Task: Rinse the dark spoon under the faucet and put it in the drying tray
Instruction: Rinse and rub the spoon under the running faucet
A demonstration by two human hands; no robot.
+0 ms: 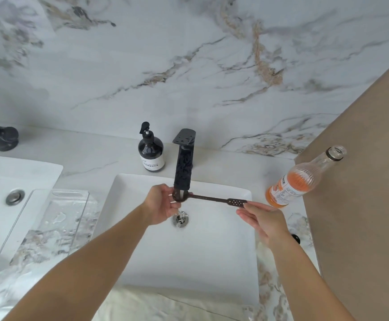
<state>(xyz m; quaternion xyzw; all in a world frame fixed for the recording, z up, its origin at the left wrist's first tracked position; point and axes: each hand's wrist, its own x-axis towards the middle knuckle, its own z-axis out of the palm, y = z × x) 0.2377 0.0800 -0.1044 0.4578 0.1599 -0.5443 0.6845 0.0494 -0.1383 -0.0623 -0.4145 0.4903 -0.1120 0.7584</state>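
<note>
We've got the long dark slotted-handle spoon (208,198) level over the white square sink basin (212,251), bowl right under the black faucet (184,166) with water running onto it. Our left hand (159,205) pinches the bowel end, fingers closed on it; our right hand (261,218) grips the handle tip. The clear plastic drying tray (49,223) sits at 9 o'clock, wet. Open ribbed glass bottle (304,179) at 3 o'clock holds orange liquid; its label is unreadable, same with the dark soap pump bottle (151,151).
</note>
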